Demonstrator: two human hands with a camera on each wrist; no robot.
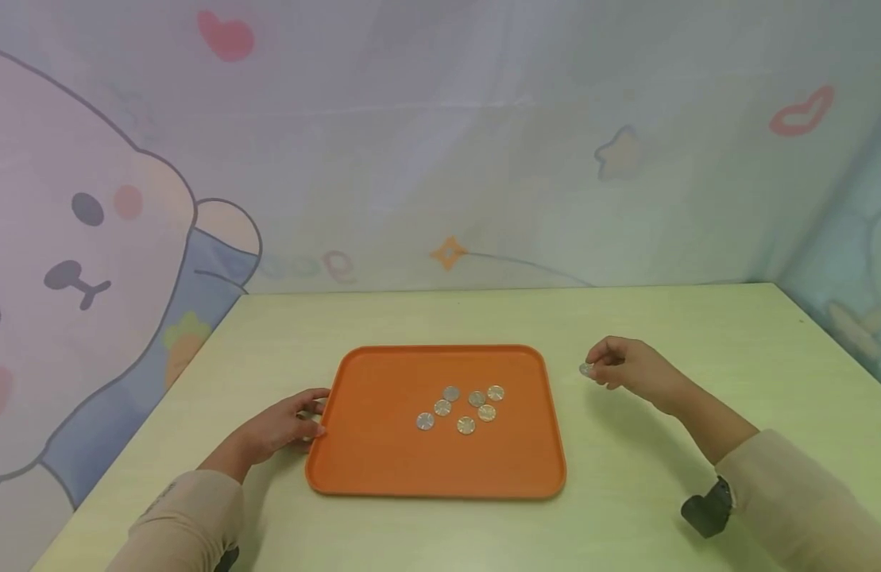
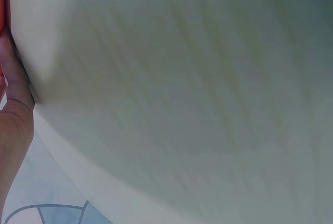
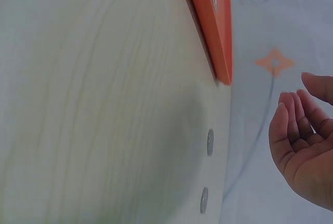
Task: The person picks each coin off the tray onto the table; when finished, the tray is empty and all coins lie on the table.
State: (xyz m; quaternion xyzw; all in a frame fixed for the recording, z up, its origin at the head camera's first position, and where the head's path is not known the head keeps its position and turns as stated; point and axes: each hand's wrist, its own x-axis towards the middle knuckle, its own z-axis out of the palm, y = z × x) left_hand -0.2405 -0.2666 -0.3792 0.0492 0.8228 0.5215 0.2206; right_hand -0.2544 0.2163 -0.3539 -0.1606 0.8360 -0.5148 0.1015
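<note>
Head view: lower left, the left hand (image 1: 272,429) touches the tray (image 1: 383,461), clasp unclear; right, the right hand (image 1: 639,372) is beside a coin (image 1: 585,369). Left wrist: hand, far left. Right wrist: loose, seemingly empty fingers (image 3: 280,130); likely coin pickup, needing a neat pinch.

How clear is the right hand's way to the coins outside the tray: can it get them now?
Probably yes. In the right wrist view, two coins lie on the table beside the tray with nothing covering them; the right hand is close by and appears to hold nothing.
</note>
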